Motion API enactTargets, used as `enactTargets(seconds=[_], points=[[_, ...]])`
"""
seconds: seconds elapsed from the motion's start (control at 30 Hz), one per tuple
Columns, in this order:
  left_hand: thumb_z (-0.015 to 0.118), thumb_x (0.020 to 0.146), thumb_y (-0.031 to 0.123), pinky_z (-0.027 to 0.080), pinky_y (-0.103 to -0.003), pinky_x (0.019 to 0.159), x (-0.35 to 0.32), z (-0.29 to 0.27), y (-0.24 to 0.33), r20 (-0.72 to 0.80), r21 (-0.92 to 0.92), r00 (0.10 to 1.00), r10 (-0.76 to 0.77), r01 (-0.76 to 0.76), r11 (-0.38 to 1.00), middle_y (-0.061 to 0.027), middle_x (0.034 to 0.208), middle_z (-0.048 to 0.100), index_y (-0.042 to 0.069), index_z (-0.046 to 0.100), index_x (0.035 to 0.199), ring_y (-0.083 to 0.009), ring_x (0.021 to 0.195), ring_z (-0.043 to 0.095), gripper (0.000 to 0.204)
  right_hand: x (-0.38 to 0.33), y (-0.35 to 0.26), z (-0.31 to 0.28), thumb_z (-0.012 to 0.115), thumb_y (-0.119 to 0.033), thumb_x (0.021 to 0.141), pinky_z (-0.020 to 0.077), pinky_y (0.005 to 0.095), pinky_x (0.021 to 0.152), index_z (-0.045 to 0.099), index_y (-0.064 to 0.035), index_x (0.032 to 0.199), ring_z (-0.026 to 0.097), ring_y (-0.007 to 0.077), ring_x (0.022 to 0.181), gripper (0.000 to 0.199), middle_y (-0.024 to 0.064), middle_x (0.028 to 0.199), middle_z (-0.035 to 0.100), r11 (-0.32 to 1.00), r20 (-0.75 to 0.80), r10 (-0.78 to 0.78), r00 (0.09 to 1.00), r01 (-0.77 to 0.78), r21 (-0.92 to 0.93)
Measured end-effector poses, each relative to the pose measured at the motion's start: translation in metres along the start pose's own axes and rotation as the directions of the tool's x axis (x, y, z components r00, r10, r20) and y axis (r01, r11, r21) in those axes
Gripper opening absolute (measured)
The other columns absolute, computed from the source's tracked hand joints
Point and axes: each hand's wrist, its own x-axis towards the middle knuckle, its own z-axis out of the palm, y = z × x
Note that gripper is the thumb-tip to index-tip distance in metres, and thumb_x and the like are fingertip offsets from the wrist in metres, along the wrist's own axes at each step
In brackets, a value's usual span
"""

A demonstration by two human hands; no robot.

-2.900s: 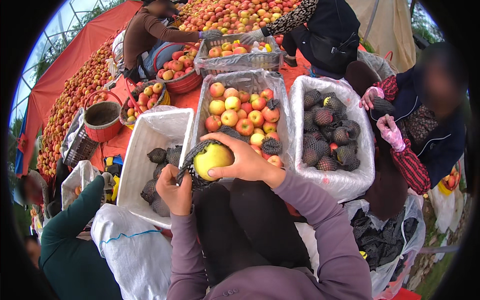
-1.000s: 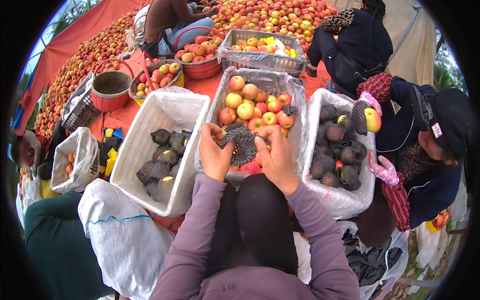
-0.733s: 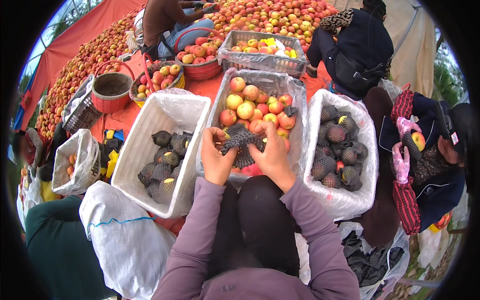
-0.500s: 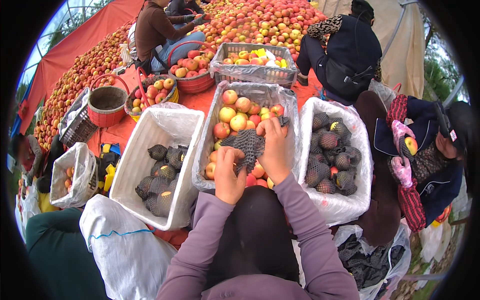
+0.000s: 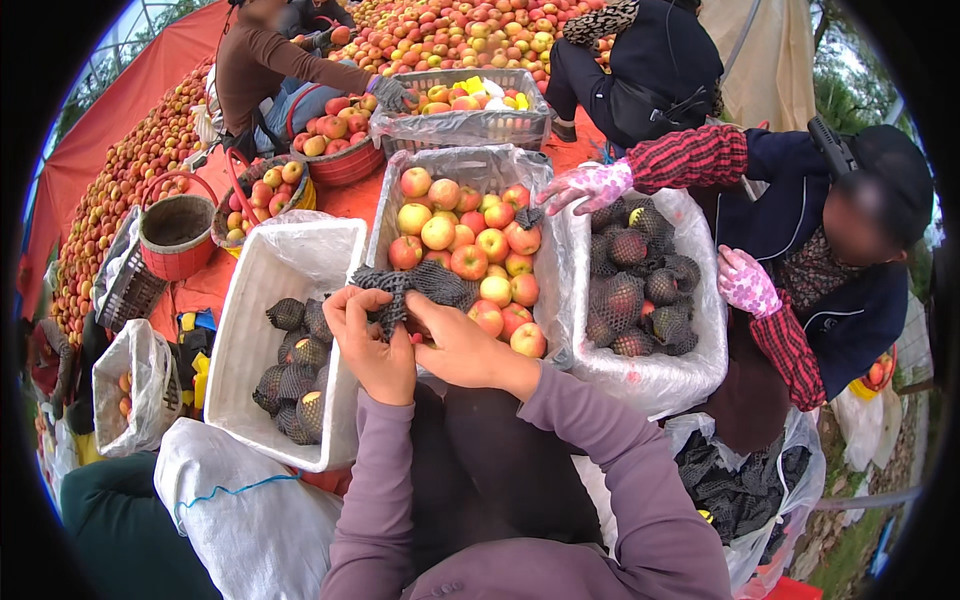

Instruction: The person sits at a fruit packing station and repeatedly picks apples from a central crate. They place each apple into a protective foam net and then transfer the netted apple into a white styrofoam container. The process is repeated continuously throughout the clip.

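My left hand [image 5: 372, 350] and my right hand [image 5: 462, 345] come together over the near left corner of the apple crate [image 5: 380, 225]. Both pinch a bunch of dark grey foam net sleeves [image 5: 440, 286], bunched and stretched between the fingers; whether a fruit is inside cannot be made out. Loose red and yellow apples [image 5: 468, 262] fill the lined crate just beyond my hands. To the left, a white bin [image 5: 235, 370] holds several apples in black nets [image 5: 290, 390]. On the right, another lined white bin [image 5: 650, 385] holds more netted apples [image 5: 632, 290].
A co-worker's gloved hand [image 5: 590, 186] reaches over the right bin towards the apple crate; their other glove [image 5: 747, 282] is beside that bin. A bag of black nets [image 5: 735, 490] lies lower right, a white sack [image 5: 240, 500] lower left. Baskets [image 5: 180, 235] and a large apple heap stand beyond.
My hands have moved left and nearer with the net sleeves, off the crate's middle. The co-worker on the right has reached an arm out, and the brown-sleeved person now reaches to the back crate.
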Motion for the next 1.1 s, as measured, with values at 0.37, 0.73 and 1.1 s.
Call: enactTargets(seconds=[0.37,0.73,1.1], points=[[0.061,0.074,-0.004,0.039,-0.017,0.051,-0.008,0.006,0.003,0.114,0.060,0.993,-0.011,0.004,0.998,-0.0074,0.113,0.041,0.005,0.054,0.103,-0.0115,0.092,0.048,0.031,0.068,0.091,-0.048,0.066,-0.011,0.074,0.0382,0.0354,0.097,0.034,0.0005,0.130,0.046,0.0255,0.117,0.066,0.0147,0.125,0.047,0.966,-0.549,-0.254,0.797,0.232,-0.110],[0.062,0.075,-0.001,0.039,-0.017,0.056,-0.007,0.012,-0.007,0.311,0.012,0.930,-0.196,0.203,0.979,-0.0064,0.108,0.044,0.002,0.056,0.093,-0.0077,0.082,0.047,0.019,0.095,0.239,-0.056,0.046,-0.008,0.085,0.0487,0.0428,0.079,0.050,-0.0079,0.109,0.060,0.0267,0.095,0.025,0.0109,0.103,0.060,0.512,-0.356,0.041,0.934,-0.326,-0.795],[0.061,0.077,0.000,0.039,-0.021,0.066,-0.005,0.016,-0.030,0.375,-0.202,0.883,-0.282,0.374,0.905,-0.0040,0.105,0.047,0.003,0.054,0.095,-0.0065,0.079,0.048,0.020,0.079,0.218,-0.086,0.074,-0.038,0.058,0.0442,0.0410,0.088,0.044,0.0019,0.119,0.052,0.0374,0.105,0.079,0.0234,0.115,0.052,0.895,-0.486,0.138,0.863,-0.319,-0.313]])
